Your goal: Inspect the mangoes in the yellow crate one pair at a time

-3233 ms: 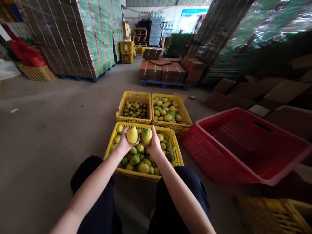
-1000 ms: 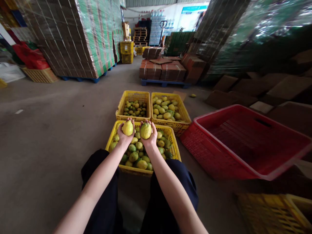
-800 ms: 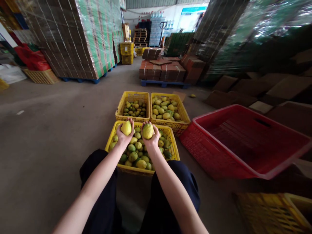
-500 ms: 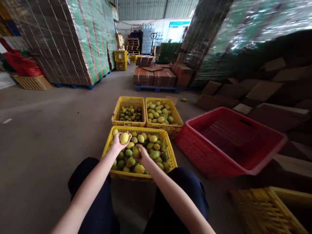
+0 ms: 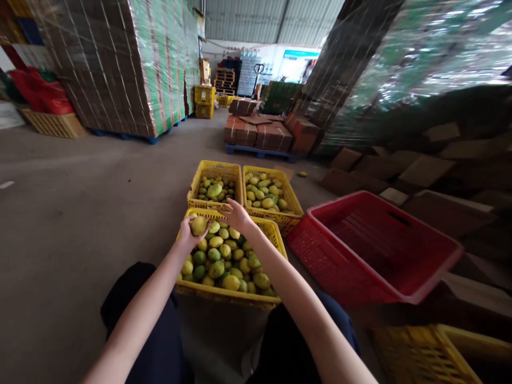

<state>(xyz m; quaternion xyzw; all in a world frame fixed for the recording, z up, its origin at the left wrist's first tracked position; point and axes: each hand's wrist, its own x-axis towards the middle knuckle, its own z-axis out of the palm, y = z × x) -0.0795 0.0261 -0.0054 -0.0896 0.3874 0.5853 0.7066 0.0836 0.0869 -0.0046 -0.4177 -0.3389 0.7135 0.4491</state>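
Note:
My left hand is closed around a yellow lemon over the left side of the front yellow crate. That crate is full of green and yellow lemons. Stretched forward, my right hand holds nothing, its fingers apart, above the far rim of the front crate. Just beyond its fingertips a larger-looking yellow-green lemon shows over the back left crate; whether it is in the air or lying on the others I cannot tell. The back right crate also holds lemons.
A large red crate stands at the right, with another yellow crate nearer me. Flattened cardboard is heaped behind it. Farther off are a blue pallet with stacked cartons and wrapped tall stacks. One lemon lies on the floor.
My right hand has moved forward from among the front crate's lemons and let go of a lemon, which now shows over the back left crate. My left hand still holds its lemon, slightly turned.

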